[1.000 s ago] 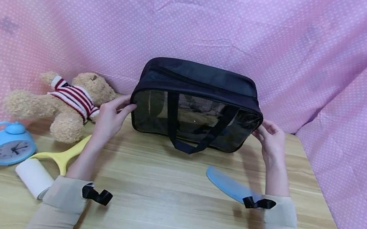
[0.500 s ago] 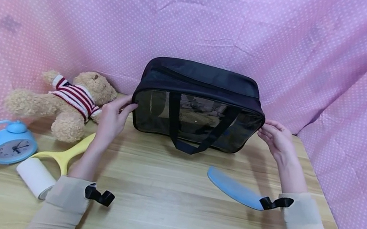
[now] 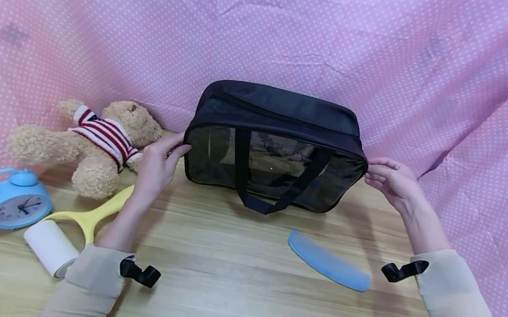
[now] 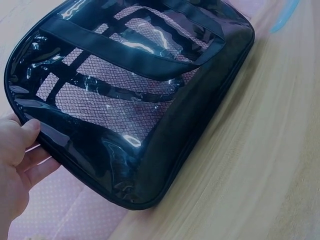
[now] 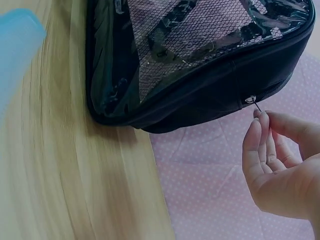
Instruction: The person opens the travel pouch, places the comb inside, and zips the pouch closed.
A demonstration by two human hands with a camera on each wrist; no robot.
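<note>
A black bag (image 3: 283, 108) with clear front panel and dark strap handle stands upright at the back of the table in the head view. My left hand (image 3: 157, 165) grips its left edge, the thumb on the front rim and the fingers behind, as the left wrist view shows. At the right end, my right hand (image 5: 285, 160) pinches the thin cord of a zipper pull (image 5: 257, 106) between thumb and fingertips. The metal zipper slider (image 5: 250, 99) sits low on the bag's end side. A mesh pattern shows through the clear panel (image 4: 110, 107).
A blue comb (image 3: 328, 263) lies in front of the bag. To the left are a teddy bear (image 3: 104, 140) in a striped top, a blue alarm clock (image 3: 17, 202), and a lint roller with yellow handle (image 3: 87, 219) and white roll (image 3: 49, 247). Pink dotted cloth (image 3: 277, 26) hangs behind.
My right forearm has swung outward to the right, uncovering the whole comb, and the right hand has moved slightly right and up. My left hand keeps its hold; the bag barely shifts.
</note>
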